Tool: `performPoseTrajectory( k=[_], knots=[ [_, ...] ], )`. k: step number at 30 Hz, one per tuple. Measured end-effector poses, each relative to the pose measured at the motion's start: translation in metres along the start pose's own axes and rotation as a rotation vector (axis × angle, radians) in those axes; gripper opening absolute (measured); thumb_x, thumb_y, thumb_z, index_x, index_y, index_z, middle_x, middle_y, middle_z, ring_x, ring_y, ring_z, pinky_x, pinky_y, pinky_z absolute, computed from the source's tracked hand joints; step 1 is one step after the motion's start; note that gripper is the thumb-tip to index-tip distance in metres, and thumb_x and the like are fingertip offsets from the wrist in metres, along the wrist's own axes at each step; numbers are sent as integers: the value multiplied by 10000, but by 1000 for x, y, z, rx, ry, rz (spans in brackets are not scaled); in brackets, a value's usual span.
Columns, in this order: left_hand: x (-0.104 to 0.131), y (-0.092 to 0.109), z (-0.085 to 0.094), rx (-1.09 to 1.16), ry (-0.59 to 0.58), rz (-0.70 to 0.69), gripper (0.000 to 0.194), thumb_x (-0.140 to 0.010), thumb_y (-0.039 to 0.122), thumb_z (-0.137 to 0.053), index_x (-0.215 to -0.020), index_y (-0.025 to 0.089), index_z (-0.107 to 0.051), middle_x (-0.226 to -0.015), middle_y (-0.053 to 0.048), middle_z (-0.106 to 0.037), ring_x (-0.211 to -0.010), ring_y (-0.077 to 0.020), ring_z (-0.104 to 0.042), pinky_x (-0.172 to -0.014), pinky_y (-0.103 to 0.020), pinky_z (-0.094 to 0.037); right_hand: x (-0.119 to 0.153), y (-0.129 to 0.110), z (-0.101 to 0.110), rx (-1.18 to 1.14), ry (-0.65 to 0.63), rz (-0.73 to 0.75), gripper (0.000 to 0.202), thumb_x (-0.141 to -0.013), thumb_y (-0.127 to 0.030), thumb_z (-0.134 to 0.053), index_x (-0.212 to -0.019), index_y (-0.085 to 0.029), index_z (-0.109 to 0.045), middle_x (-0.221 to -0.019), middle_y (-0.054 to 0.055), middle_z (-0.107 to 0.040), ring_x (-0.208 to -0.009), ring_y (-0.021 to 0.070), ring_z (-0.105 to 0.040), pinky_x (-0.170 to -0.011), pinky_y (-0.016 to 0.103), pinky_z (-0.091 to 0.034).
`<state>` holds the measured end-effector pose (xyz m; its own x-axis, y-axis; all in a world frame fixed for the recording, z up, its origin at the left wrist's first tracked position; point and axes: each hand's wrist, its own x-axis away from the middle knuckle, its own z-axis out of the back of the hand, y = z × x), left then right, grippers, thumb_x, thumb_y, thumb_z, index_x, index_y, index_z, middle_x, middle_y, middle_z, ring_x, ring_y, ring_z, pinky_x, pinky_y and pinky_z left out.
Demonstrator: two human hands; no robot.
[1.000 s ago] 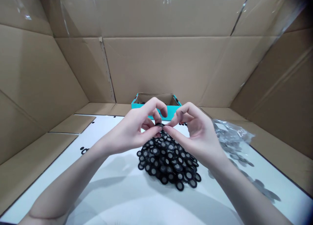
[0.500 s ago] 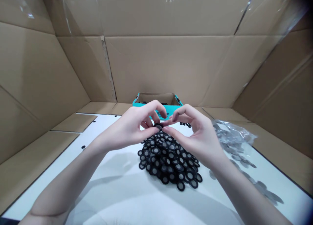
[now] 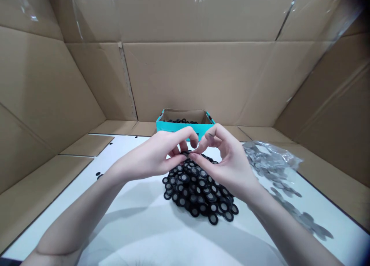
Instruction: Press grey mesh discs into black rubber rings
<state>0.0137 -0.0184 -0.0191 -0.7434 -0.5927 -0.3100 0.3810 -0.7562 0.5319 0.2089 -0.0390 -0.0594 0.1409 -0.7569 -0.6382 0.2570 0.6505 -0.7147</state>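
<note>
My left hand (image 3: 162, 152) and my right hand (image 3: 228, 162) meet above the far side of a heap of black rings with grey discs in their middles (image 3: 199, 193). Between their fingertips is a small black ring (image 3: 185, 153), mostly covered by the fingers. The left thumb and fingers pinch its left side. On the other side the right thumb and index finger press against it. Whether a grey disc sits inside this ring cannot be made out.
Behind the hands stands a turquoise-edged cardboard box (image 3: 162, 126) with black rings inside. At the right, a clear plastic bag (image 3: 277, 158) spills grey discs (image 3: 309, 221) across the white table (image 3: 130, 227). Cardboard walls (image 3: 196, 77) enclose the table, and a few black pieces (image 3: 98, 174) lie at left.
Both hands have dipped slightly, and the right has shifted a little left. The held ring is lower and more covered by the fingers, while more of the box's contents shows.
</note>
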Motion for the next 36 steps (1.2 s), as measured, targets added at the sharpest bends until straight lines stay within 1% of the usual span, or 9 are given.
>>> performPoseTrajectory(
  k=[4, 8, 15, 19, 24, 26, 31, 34, 36],
  knots=[
    [-1, 1, 1, 57, 101, 14, 239, -898, 72, -574, -1063, 221, -485, -802, 58, -629, -685, -85, -619, -616, -199, -488, -3, 0, 4, 18, -5, -20, 239, -800, -205, -715, -825, -237, -479, -752, -58, -604, -762, 169, -696, -779, 350, -490],
    [-2, 1, -2, 87, 135, -15, 200, -917, 92, -568, -1070, 209, -513, -829, 38, -635, -706, -91, -618, -638, -216, -495, -4, -3, 8, 9, 0, -25, 225, -806, -207, -728, -858, -239, -511, -804, -41, -644, -859, 202, -741, -833, 367, -506],
    [-4, 2, -9, 139, 198, 20, 119, -956, 132, -562, -1040, 207, -525, -933, 14, -619, -753, -88, -640, -627, -210, -476, -5, 3, 9, 24, -36, -12, 175, -824, -179, -697, -857, -233, -533, -764, -41, -612, -771, 163, -650, -775, 338, -480],
    [-4, 2, -10, 173, 165, 17, 164, -951, 99, -541, -1040, 220, -475, -948, 30, -572, -733, -67, -637, -605, -189, -464, -5, 3, 9, -69, -73, -20, 204, -820, -161, -693, -851, -233, -504, -759, -58, -558, -750, 139, -617, -748, 310, -475],
    [-1, 0, -3, 70, 3, -17, 154, -939, 65, -500, -972, 214, -477, -921, 30, -593, -711, -75, -615, -603, -198, -471, -3, 2, 4, -96, -56, 3, 273, -783, -128, -679, -820, -244, -434, -725, -68, -529, -719, 134, -583, -714, 302, -458],
    [0, 0, 0, 36, -26, -13, 151, -940, 70, -497, -970, 217, -478, -884, 35, -603, -695, -81, -610, -591, -201, -464, -2, 3, 2, -88, -57, -5, 280, -780, -135, -677, -821, -248, -424, -726, -65, -538, -728, 141, -586, -723, 311, -461],
    [-1, -1, 1, 74, 84, 7, 207, -907, 95, -564, -1056, 216, -486, -884, 29, -598, -685, -84, -605, -589, -205, -472, -3, 5, 1, -35, -32, -4, 256, -798, -189, -699, -806, -242, -448, -736, -54, -552, -719, 142, -602, -742, 326, -463],
    [-2, -3, -2, 87, 136, -33, 158, -925, 110, -565, -1034, 206, -505, -957, 5, -607, -714, -78, -589, -626, -209, -484, -4, 6, 2, -32, -17, -11, 245, -810, -219, -702, -809, -240, -457, -735, -53, -544, -719, 145, -603, -732, 326, -455],
    [-3, -4, -4, 95, 155, -59, 138, -935, 110, -561, -1016, 207, -505, -936, 5, -602, -723, -83, -582, -637, -213, -482, -5, 6, 3, -41, -16, -15, 242, -816, -225, -695, -814, -241, -454, -740, -52, -538, -726, 146, -601, -733, 324, -452]
  ],
)
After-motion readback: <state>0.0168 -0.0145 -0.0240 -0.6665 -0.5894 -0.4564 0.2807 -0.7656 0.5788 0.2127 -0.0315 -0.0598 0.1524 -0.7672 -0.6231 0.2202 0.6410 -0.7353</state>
